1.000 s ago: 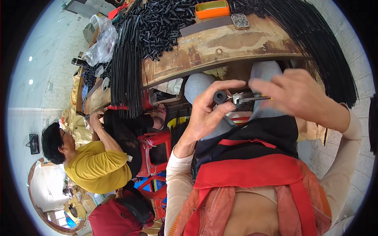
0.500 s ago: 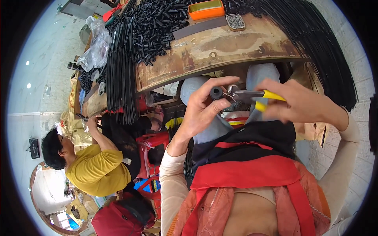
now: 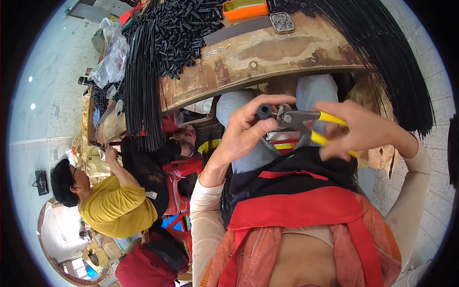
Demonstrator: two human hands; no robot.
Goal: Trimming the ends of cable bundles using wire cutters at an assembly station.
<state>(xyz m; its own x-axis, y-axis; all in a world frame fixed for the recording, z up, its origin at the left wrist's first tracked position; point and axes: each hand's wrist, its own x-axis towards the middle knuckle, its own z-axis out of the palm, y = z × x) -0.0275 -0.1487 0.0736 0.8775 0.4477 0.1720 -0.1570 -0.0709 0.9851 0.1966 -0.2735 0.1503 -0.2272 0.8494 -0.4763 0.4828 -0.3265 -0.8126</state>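
Between the thumb and fingers of my left hand (image 3: 244, 129) is a short black rubber tube (image 3: 264, 111), its round open end facing up toward me. My right hand (image 3: 356, 126) grips a pair of pliers (image 3: 330, 122) with yellow handles, and the handles are spread apart. The metal jaws of the pliers reach to the tube's right side, close to my left fingertips. A small shiny metal piece, perhaps a wire clamp, shows there, too small to make out clearly. Both hands are above my lap, in front of the table edge.
On the wooden table (image 3: 267, 52) lie a heap of short black tubes (image 3: 179, 33), an orange tray (image 3: 245, 9) and a small dish of metal bits (image 3: 281, 22). Long black cables (image 3: 141, 86) hang over its edge on both sides. A co-worker in a yellow top (image 3: 112, 205) sits at left.
The plier handles have spread wider, and my right fingers have shifted down on the lower handle. My left hand keeps its hold on the tube. The view has shifted slightly.
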